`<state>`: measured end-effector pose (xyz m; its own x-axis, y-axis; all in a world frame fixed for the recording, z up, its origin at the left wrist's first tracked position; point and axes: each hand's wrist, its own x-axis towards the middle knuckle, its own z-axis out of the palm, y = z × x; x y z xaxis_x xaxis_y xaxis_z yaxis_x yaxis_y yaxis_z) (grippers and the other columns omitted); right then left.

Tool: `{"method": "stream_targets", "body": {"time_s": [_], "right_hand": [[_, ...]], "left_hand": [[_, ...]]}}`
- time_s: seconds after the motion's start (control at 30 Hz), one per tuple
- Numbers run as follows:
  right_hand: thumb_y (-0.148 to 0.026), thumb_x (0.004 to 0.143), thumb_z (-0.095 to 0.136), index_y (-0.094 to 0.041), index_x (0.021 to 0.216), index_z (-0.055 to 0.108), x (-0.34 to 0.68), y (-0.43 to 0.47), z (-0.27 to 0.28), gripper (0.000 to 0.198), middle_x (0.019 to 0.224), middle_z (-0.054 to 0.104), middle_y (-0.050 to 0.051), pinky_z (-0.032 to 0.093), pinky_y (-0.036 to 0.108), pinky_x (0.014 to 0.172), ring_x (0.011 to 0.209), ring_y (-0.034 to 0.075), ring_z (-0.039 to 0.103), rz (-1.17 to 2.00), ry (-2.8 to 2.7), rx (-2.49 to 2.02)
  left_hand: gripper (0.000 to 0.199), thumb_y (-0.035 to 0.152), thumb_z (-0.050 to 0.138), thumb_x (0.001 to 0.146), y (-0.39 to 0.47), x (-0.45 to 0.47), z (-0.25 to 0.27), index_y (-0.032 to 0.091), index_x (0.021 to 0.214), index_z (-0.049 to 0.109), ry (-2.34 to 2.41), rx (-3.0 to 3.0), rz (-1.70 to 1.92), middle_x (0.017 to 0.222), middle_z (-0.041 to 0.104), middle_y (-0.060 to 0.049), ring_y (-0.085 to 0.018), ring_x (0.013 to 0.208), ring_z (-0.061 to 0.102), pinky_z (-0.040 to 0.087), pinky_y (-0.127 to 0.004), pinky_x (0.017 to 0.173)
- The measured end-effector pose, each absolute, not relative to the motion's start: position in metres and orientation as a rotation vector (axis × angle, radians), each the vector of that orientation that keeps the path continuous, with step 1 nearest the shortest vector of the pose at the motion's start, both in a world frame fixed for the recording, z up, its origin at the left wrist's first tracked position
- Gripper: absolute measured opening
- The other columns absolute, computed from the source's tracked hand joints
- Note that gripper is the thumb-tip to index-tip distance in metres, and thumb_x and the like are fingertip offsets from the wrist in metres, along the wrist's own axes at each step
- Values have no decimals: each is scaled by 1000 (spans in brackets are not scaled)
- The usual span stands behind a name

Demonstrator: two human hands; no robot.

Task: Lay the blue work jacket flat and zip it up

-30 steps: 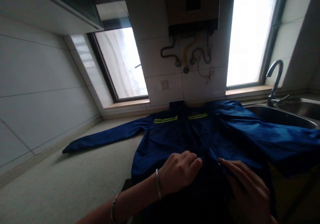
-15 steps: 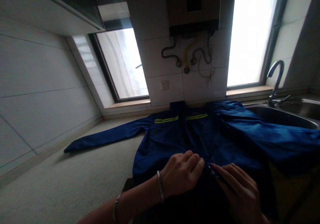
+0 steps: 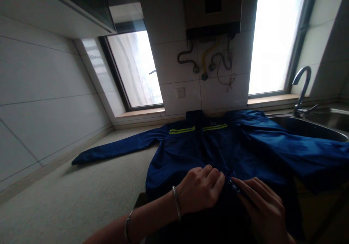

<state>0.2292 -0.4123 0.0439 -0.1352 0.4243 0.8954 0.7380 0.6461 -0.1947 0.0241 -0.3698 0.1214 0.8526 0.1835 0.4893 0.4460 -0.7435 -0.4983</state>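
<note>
A dark blue work jacket [image 3: 171, 160] with yellow-green stripes lies spread over the counter, collar toward the wall. At its lower front, my left hand [image 3: 203, 186] is closed in a fist on the jacket's front edge; a bracelet circles the wrist. Close beside it on the right, my right hand [image 3: 263, 200] pinches the other front edge between thumb and fingers. Between the two hands shows a small shiny metal zipper piece [image 3: 234, 186]. The fingertips of my left hand are hidden, and the cloth below both hands is too dark to make out.
The speckled counter [image 3: 109, 186] runs to the left wall. A metal sink [image 3: 324, 127] with a curved faucet [image 3: 305, 88] stands at the right, partly under the jacket's sleeve. Pipes [image 3: 204, 60], a wall socket [image 3: 180, 92] and two windows are at the back.
Almost nothing has moved. Both hands keep their hold on the jacket's front, and the view has shifted very slightly. The green light on the wall unit no longer shows.
</note>
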Motion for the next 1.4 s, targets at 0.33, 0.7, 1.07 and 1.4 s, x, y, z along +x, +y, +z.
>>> {"method": "stream_targets", "body": {"time_s": [0.33,0.7,1.07,1.4], "right_hand": [[-13,84,56,-22,116,61,230,-412,43,34,81,63,3,50,26,64,70,13,58,-210,-1785,-938],[-12,85,55,-22,115,62,229,-411,42,32,81,63,4,52,25,63,71,13,58,-169,-1788,-937],[-14,85,56,-22,114,63,228,-413,45,32,81,64,3,52,25,63,70,13,59,-175,-1774,-917],[-13,85,56,-21,116,61,228,-411,41,33,80,63,3,51,25,63,71,13,59,-171,-1813,-916]], "left_hand": [[22,19,38,92,-371,22,125,13,110,50,-445,-2406,-469,82,54,-4,-13,73,54,40,-24,49],[17,20,43,91,-371,23,125,16,106,50,-488,-2436,-495,78,54,-2,-13,73,54,39,-23,50],[16,20,40,92,-373,24,129,15,104,50,-527,-2451,-396,80,54,-3,-14,73,54,40,-22,51],[16,19,41,91,-374,23,130,15,104,50,-564,-2466,-346,81,54,-3,-15,74,54,41,-24,51]]}}
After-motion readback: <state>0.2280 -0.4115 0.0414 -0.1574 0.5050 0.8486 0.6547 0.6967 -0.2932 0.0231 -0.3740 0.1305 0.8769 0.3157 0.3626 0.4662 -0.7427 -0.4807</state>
